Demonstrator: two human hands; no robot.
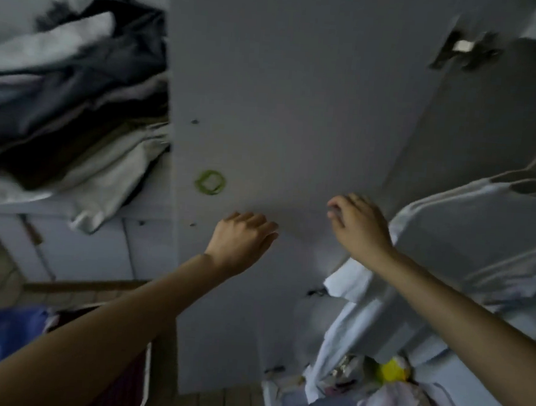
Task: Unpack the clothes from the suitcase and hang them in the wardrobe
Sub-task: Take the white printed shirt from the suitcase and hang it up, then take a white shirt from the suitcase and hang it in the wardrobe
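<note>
Both bare hands reach toward the flat white wardrobe panel [267, 107]. The left hand [241, 242] has its fingers curled under, knuckles against the panel; whether they grip anything cannot be told. The right hand [358, 226] is loosely curled and holds nothing, just beside the white shirt [448, 234], which hangs on a pale hanger [528, 176] in the open right compartment. A heap of folded dark and pale clothes [71, 100] sits on the left shelf — well apart from both hands.
</note>
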